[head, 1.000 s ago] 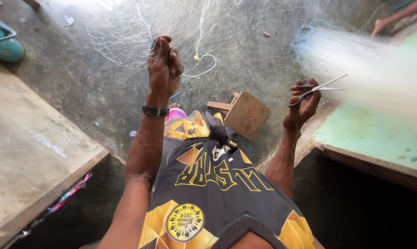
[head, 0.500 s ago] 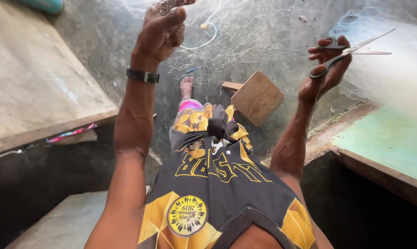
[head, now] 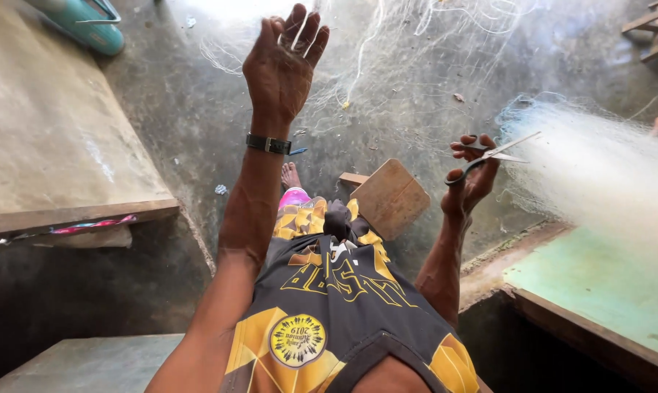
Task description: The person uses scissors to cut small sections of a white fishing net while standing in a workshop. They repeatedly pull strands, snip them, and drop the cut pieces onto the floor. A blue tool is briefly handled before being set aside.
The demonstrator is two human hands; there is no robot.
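Dark, scuffed concrete floor [head: 198, 124] strewn with small scraps, flanked by a pale raised slab [head: 45, 145] on the left and a green-topped wooden platform [head: 598, 291] on the right, lit brightly from the far end.

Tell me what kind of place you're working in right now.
Probably a rough fishing-net mending spot. Fine white netting is piled on a green platform and strung across a bare concrete floor; the right hand holds scissors, the left hand lifts net strands.
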